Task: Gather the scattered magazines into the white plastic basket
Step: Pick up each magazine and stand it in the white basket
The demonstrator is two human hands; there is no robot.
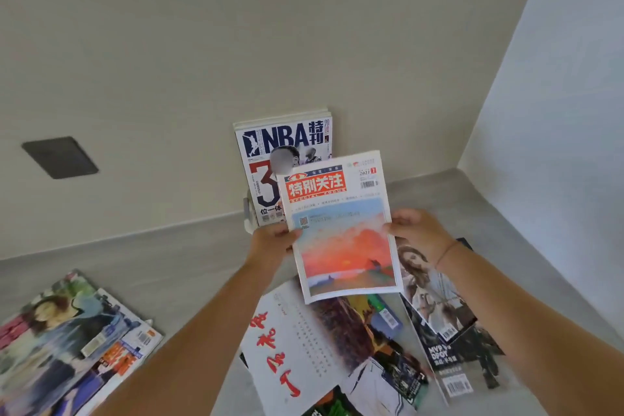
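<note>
I hold a magazine with a red title block and a sunset picture [341, 230] upright in the air with both hands. My left hand [270, 243] grips its left edge and my right hand [417, 230] grips its right edge. Behind it an NBA magazine [283, 145] stands upright against the wall, in front of other magazines. A sliver of the white plastic basket [248, 213] shows at the NBA magazine's lower left; the rest is hidden. Below my hands several magazines lie scattered on the grey floor, among them a white one with red brush characters [287, 348].
More magazines [67, 341] lie in a loose pile at the lower left. A fashion magazine [429, 287] and a dark sports magazine [462, 365] lie at the right. A dark plate [60, 157] is set in the beige wall. A pale wall [557, 111] closes the corner at right.
</note>
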